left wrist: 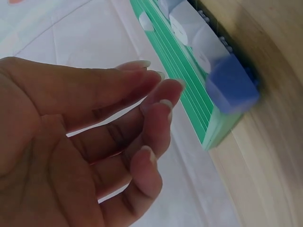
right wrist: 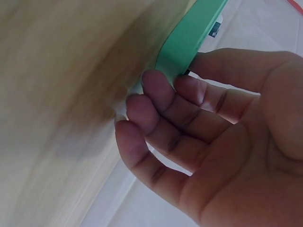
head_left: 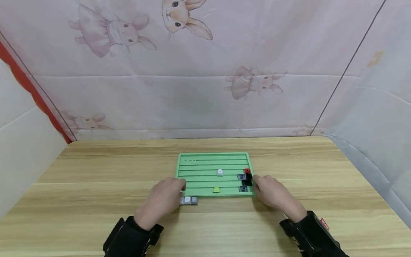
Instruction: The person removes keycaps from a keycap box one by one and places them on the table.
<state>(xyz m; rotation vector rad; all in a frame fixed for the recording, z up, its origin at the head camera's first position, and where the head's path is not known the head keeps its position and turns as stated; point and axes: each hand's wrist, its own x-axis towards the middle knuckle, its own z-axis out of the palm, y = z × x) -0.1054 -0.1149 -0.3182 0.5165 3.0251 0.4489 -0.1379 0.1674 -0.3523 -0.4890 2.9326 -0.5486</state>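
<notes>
At right of centre in the lower half of the head view, the right hand point(head_left: 271, 192) is reaching to the right edge of a green ridged tray point(head_left: 199, 170), thumb and index finger set narrow at its corner; a dark bit point(right wrist: 188, 72) is showing between them, but whether they are pinching it, the tray or nothing I cannot tell. Left of centre, the left hand point(head_left: 163, 198) is overlapping the tray's near left corner, fingers loosely bent, the gap to the thumb narrow and nothing showing in it. Just beside the right fingertips, black keycaps point(head_left: 248, 176), a red keycap point(head_left: 247, 170) and grey keycaps point(head_left: 242, 176) are clustering along the tray's right side; nearer its middle, a white keycap point(head_left: 219, 172) and a yellow-green keycap point(head_left: 216, 189) are lying apart. Below the tray's near edge, a row of pale keycaps point(head_left: 187, 200) is resting on the desk point(head_left: 224, 228), partly hidden by the left hand. Fingers bumping the tight cluster could be knocking neighbours askew; uneven pressure could be sliding or tilting the tray, scattering loose pieces; a dipping left hand could be nudging the row crooked. Beyond, a rabbit-print cloth point(head_left: 179, 107) is filling the upper frame.
</notes>
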